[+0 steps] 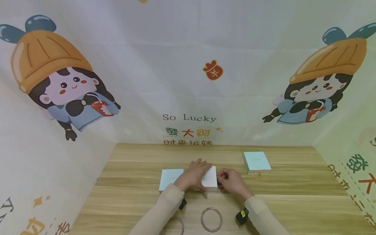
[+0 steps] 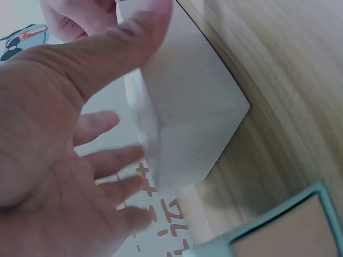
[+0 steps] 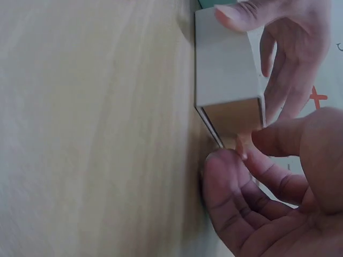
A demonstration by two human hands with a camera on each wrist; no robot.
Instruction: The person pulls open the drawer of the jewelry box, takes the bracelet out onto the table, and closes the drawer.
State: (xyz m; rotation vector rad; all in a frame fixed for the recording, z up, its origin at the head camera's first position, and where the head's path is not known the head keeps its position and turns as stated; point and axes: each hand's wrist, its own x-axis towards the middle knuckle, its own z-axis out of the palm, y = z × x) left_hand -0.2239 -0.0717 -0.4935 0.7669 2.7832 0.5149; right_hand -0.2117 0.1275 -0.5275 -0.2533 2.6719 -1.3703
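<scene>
A white box lies on the wooden table between both hands. My left hand spans it, with the thumb along its near side and the fingers toward the far side. At the box's right end is my right hand, fingers curled. In the right wrist view, the box's brown end panel sits inside a white sleeve. There, the right thumb and fingertips pinch a small brownish tab, partly hidden by the fingers.
A light-blue box stands left of the left hand; another light-blue box stands farther back on the right. A ring-shaped bangle lies in front, and a second bangle is partly behind the left sleeve. Printed cloth walls enclose the table.
</scene>
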